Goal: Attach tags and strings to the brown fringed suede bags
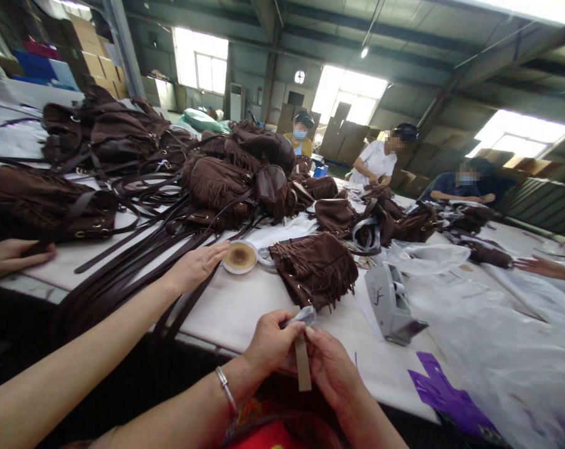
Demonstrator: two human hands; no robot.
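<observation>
at the far left, just beside a dark brown, fringed, suede-like bag, a co-worker's hand is seen. next, long, flat, dark brown straps are draped over the white tabletop's near edge; a second outstretched co-worker's hand is held close to a round, pale disc with a brown middle.

low in the centre, by the table's near edge, a narrow, flat, matte tan strip is clamped between the thumb and fingers of the left hand. its long axis is held nearly upright in view, the straight-cut lower end pointed toward the wearer's body. at its upper end, crinkled clear plastic is gripped under the left thumb. alongside, the right hand is curled; whether its fingers are clamped on the strip cannot be told.

farther right, a grey, angular device, glossy purple plastic and crumpled translucent sheeting are spread.
</observation>
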